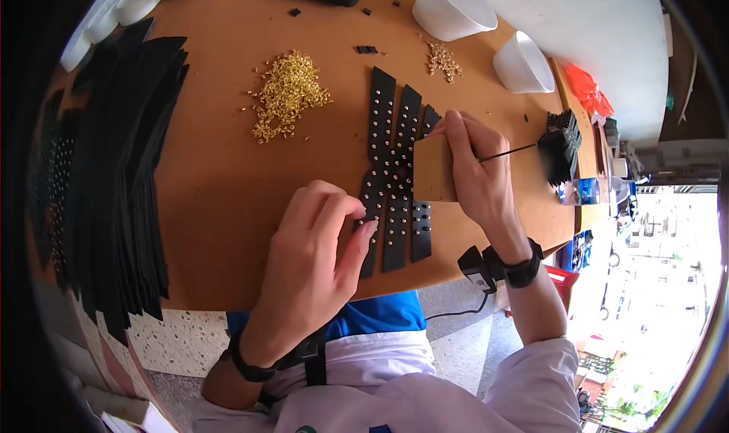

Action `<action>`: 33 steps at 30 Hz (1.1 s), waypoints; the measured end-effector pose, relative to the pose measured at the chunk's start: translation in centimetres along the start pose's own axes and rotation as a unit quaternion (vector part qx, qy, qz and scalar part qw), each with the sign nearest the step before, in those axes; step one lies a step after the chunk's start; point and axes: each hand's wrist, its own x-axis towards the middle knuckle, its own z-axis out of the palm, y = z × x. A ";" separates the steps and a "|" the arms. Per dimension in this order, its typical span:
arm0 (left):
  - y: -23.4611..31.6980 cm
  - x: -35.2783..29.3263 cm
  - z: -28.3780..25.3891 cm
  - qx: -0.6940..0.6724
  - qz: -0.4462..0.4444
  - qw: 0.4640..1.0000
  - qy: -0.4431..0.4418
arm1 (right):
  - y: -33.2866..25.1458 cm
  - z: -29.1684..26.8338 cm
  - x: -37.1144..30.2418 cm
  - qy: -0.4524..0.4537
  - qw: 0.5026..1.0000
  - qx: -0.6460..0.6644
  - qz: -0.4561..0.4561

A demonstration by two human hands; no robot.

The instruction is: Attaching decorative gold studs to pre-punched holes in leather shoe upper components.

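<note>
Black strips with several rows of silver studs (pixel 395 175) lie fanned out on the table in front of me. My right hand (pixel 482 163) is closed on a tan wooden block (pixel 433 173) over the strips' right side, hiding part of them. A thin dark line runs from this hand toward a dark bundle; whether it is a rod or a cord is unclear. My left hand (pixel 315 239) is at the strips' left edge, fingers curled and thumb and index tips close together in a pinch. Anything between those tips is too small to make out.
Gold-coloured small fasteners (pixel 288 95) form a heap beyond my left hand; a smaller copper-coloured pile (pixel 443 62) lies near two white bowls (pixel 454 12). Black strips (pixel 125 175) are stacked at left. The dark bundle (pixel 560 148) and a red bag (pixel 586 90) are at right.
</note>
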 end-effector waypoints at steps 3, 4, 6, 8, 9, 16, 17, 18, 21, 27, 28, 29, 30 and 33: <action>0.2 0.0 0.0 -0.011 -0.004 1.000 -0.009 | 0.1 0.5 -0.1 0.040 0.998 0.024 -0.046; 0.0 0.0 -0.1 -0.008 0.000 1.000 -0.011 | -0.1 0.8 -0.1 0.043 0.997 0.031 -0.051; -0.1 0.0 -0.1 -0.005 0.001 1.000 -0.014 | -0.1 1.3 -0.1 0.044 0.997 0.038 -0.054; -0.1 -0.1 -0.1 0.000 0.001 1.000 -0.014 | 0.0 1.5 -0.1 0.051 0.997 0.007 -0.062; -0.1 -0.1 0.0 0.000 -0.001 1.000 -0.015 | 0.1 1.5 -0.1 0.050 0.997 0.008 -0.061; 1.8 0.6 1.1 0.055 0.066 0.996 -0.024 | 0.1 1.8 0.0 0.059 0.994 -0.022 -0.089; 2.4 0.8 1.5 0.062 0.075 0.994 -0.051 | 0.2 1.8 0.0 0.063 0.992 -0.034 -0.100; 2.6 1.0 2.0 0.064 0.074 0.994 -0.051 | 0.1 1.9 0.1 0.063 0.992 -0.033 -0.101; 2.3 1.2 3.3 0.081 0.131 0.985 -0.078 | -0.1 1.9 0.3 0.052 0.991 -0.041 -0.116; 2.0 1.2 3.2 0.170 0.175 0.965 -0.092 | -0.3 1.6 0.1 0.019 0.996 -0.048 -0.070; 1.9 1.3 3.3 0.201 0.191 0.957 -0.091 | -0.1 1.5 0.1 0.009 0.995 -0.053 -0.085; 1.8 1.4 3.1 0.196 0.185 0.958 -0.095 | 0.1 1.5 0.1 -0.002 0.993 -0.058 -0.100; 1.9 1.7 2.7 0.215 0.204 0.948 -0.112 | -0.4 1.3 0.1 -0.012 0.995 -0.060 -0.080; 1.9 1.6 2.5 0.231 0.217 0.940 -0.129 | -0.6 1.0 0.2 -0.027 0.997 -0.050 -0.060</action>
